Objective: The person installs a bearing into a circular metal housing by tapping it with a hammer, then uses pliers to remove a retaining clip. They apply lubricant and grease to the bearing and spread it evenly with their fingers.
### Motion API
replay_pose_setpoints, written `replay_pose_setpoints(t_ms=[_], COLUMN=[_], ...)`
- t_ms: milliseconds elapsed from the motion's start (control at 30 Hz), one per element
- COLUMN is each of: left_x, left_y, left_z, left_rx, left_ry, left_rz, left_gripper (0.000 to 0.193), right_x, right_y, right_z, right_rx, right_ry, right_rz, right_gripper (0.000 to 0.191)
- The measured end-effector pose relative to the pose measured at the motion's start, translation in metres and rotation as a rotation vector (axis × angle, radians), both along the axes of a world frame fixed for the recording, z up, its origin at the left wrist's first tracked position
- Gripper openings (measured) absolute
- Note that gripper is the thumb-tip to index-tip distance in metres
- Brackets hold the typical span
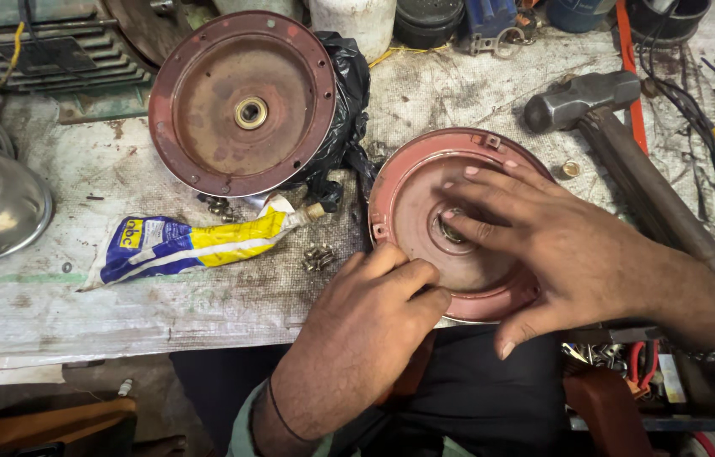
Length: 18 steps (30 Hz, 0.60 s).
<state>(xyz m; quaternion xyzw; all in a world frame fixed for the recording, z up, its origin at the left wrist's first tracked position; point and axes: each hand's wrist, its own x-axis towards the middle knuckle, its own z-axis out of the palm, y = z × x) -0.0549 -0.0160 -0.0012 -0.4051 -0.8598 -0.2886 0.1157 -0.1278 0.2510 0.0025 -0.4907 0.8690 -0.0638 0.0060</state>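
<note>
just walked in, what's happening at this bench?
A person is working on a round red metal cover lying at the bench edge. The right hand lies flat across it, fingertips at the bearing in its centre; the left hand grips its near rim. A second red cover rests further back against a black bag, with a yellow-and-blue squeeze tube, loose small screws and a hammer lying untouched.

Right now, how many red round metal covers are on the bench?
2. One red cover lies at the back left against a black plastic bag; the other red cover sits under both hands at the near edge. None seems hidden.
</note>
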Motion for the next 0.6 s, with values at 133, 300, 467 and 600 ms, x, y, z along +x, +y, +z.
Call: replay_pose_setpoints(t_ms=[133, 300, 467, 600], left_x=[0.0, 0.0, 0.0, -0.001], left_y=[0.0, 0.0, 0.001, 0.0], left_z=[-0.001, 0.0, 0.0, 0.0], left_rx=[-0.006, -0.015, -0.016, -0.024], left_ry=[-0.004, -0.002, 0.006, -0.004], left_rz=[0.004, 0.012, 0.013, 0.009], left_gripper=[0.024, 0.024, 0.026, 0.024], right_x=[0.001, -0.003, 0.001, 0.012], right_y=[0.004, 0.008, -0.004, -0.004], right_z=[0.001, 0.008, 0.003, 0.003], right_rx=[-0.002, -0.127, -0.006, 0.105], right_ry=[-0.01, -0.001, 0.116, 0.22], right_rz=[0.037, 0.109, 0.057, 0.036], right_gripper=[0.129, 0.125, 0.132, 0.131])
